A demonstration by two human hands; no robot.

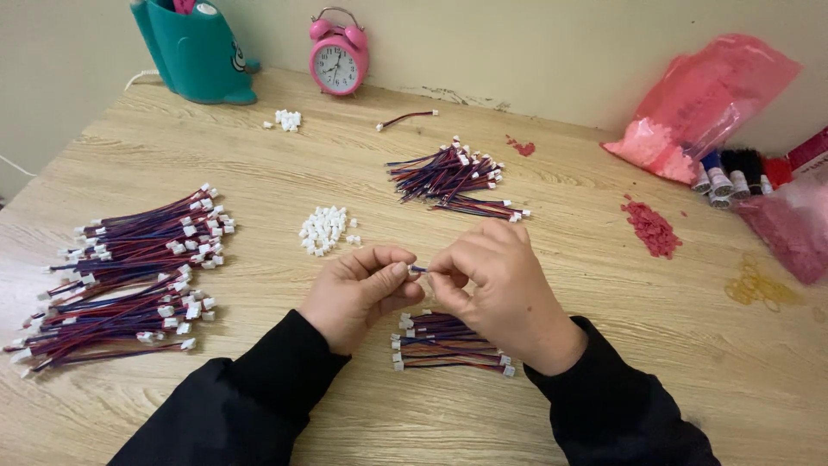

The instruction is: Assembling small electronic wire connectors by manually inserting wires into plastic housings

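Left hand (pixel 358 293) and right hand (pixel 496 285) meet fingertip to fingertip, pinched on one short wire lead (pixel 417 269) raised above the bench (pixel 561 242), small lead bundle (pixel 444 343) directly beneath, loose white connectors (pixel 323 229) just beyond within reach.

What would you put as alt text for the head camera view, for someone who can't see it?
Two hands, left hand and right hand, pinch a short wire lead between them above a small wire bundle on a wooden table. Larger wire bundles, a pile of white connectors and a pink alarm clock lie around.
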